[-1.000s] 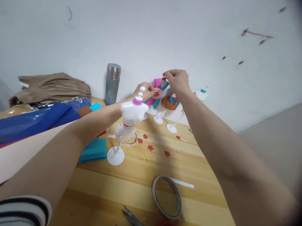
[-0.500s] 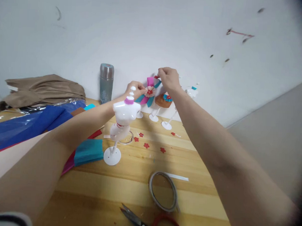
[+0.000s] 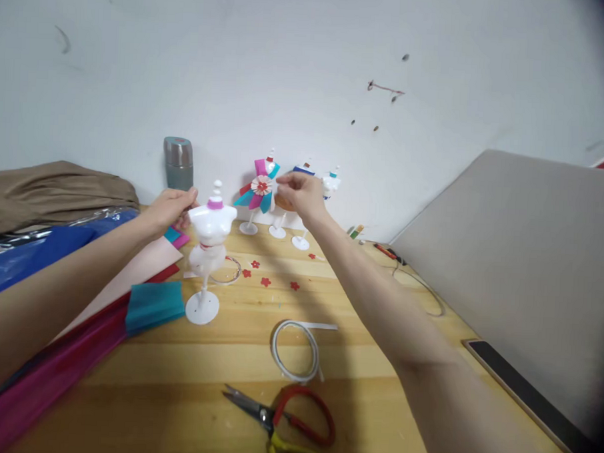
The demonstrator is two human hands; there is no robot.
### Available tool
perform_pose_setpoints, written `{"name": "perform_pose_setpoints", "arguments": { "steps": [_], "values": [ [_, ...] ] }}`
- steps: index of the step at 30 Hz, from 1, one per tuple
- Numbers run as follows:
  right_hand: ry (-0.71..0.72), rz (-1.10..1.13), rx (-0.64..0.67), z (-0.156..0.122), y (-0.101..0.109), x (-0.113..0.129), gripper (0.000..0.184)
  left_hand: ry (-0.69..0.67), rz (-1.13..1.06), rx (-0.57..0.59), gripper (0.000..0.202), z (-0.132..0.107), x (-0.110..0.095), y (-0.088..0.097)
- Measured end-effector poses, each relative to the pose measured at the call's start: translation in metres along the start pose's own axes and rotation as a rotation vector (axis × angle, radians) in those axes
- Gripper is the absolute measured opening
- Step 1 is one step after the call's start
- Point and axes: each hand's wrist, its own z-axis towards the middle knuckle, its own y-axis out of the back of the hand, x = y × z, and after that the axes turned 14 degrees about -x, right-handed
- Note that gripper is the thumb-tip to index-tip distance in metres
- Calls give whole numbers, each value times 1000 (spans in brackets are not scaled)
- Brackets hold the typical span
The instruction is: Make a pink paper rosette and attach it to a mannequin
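Observation:
My left hand (image 3: 170, 209) is behind and beside the shoulder of a white toy mannequin (image 3: 212, 222) with a purple neck band. Its fingers are loosely bent and apart, some tips hidden by the mannequin. Near the wall, a second mannequin wears a strip dress (image 3: 253, 201) in pink, teal and red, with a pale pleated rosette (image 3: 262, 185) and a red flower on its front. Just right of that rosette is my right hand (image 3: 301, 194), thumb and forefinger slightly apart, nothing visible between them. It partly covers a mannequin with a blue top (image 3: 304, 169) and brown skirt.
Red flower cutouts (image 3: 265, 282), a tape roll (image 3: 275, 359) and scissors (image 3: 261, 412) lie on the wooden table. Coloured fabric (image 3: 156, 307) and a flask (image 3: 178, 162) are at the left. A phone (image 3: 519, 396) lies beside a grey panel (image 3: 505, 262) at right.
My left hand has come away from the rosette to the near mannequin's shoulder. My right hand has left the dressed mannequin's neck and come lower. The view has swung right.

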Motion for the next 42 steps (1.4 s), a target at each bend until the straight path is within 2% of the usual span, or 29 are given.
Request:
{"name": "perform_pose_setpoints", "arguments": {
  "steps": [3, 6, 7, 10, 13, 17, 22, 25, 28, 30, 33, 35, 38, 40, 42],
  "values": [
    [-114, 88, 133, -45, 11, 1, 18, 98, -121, 3, 43, -20, -6, 11],
    [-192, 161, 268, -87, 20, 6, 28, 65, -94, 51, 16, -43, -16, 17],
    [-208, 179, 315, -99, 23, 9, 33, 40, -76, 100, 15, -51, -20, 18],
    [-274, 200, 444, -131, 32, 17, 39, -74, -5, 198, 38, -77, -31, 21],
    [-294, 185, 555, -154, 44, 27, 38, -148, -18, 233, 48, -101, -39, 22],
    [-267, 140, 651, -177, 57, 38, 34, -181, -204, 251, 51, -119, -38, 16],
    [-306, 147, 702, -194, 65, 36, 28, -108, -252, 107, 38, -126, -29, -3],
    [-326, 156, 664, -193, 69, 31, 28, -101, -289, 45, 33, -132, -37, -3],
    [-301, 168, 641, -185, 78, 29, 27, -96, -340, 8, 31, -143, -55, 7],
    [-290, 182, 634, -180, 84, 27, 26, -50, -368, 33, 24, -153, -65, 14],
    [-296, 190, 639, -176, 91, 23, 24, 158, -403, 149, 17, -171, -68, 15],
    [-292, 175, 667, -175, 93, 18, 24, 346, -388, 236, 13, -186, -60, 11],
    [-276, 103, 747, -175, 94, 8, 29, 578, -308, 300, 10, -212, -39, 1],
    [-274, 72, 795, -175, 92, 1, 32, 630, -276, 328, 11, -228, -25, -3],
    [-279, 69, 829, -176, 90, -4, 33, 639, -248, 405, 13, -240, -15, -4]
  ]
}}
